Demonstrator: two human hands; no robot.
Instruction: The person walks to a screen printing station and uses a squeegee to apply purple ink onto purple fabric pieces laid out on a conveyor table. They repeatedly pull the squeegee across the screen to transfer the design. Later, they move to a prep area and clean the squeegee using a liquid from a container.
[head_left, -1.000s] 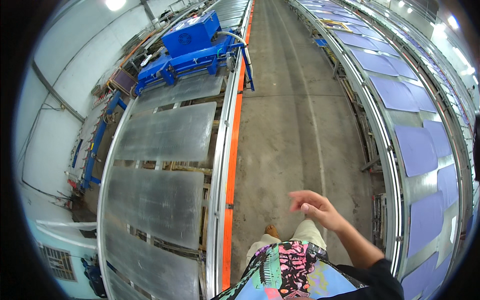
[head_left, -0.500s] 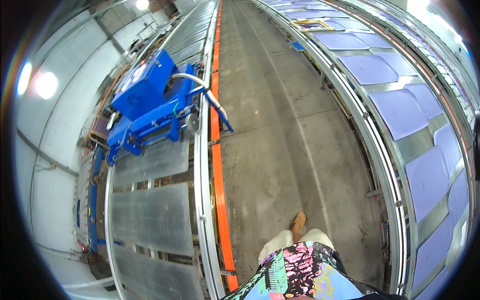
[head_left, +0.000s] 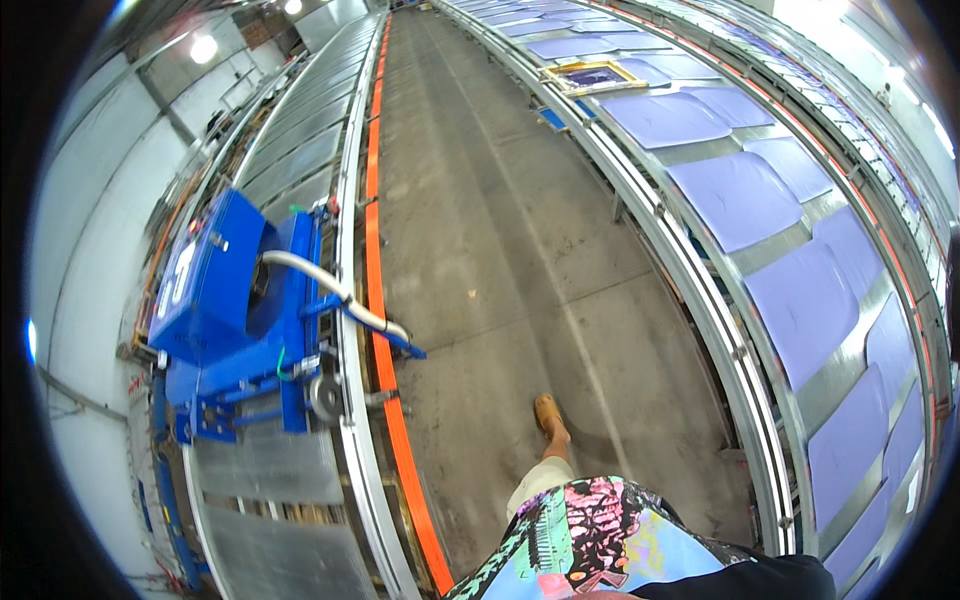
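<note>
View down a grey concrete aisle (head_left: 500, 250) between 2 long conveyor lines: a blue box-shaped machine (head_left: 235, 310) with a pale curved hose sits on the left metal-framed line (head_left: 345, 300) edged by an orange strip, and violet rectangular sheets (head_left: 800, 300) lie in a row on the right line. Neither hand is in view, so their state cannot be told; only the person's patterned garment (head_left: 590, 535) and 1 sandalled foot (head_left: 548, 412), mid-aisle and nearest the orange strip, are visible.

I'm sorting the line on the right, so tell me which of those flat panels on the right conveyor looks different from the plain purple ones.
The yellow-framed panel, far up the right conveyor. It alone has a yellow border; the plain purple panels nearer the person have none.
</note>
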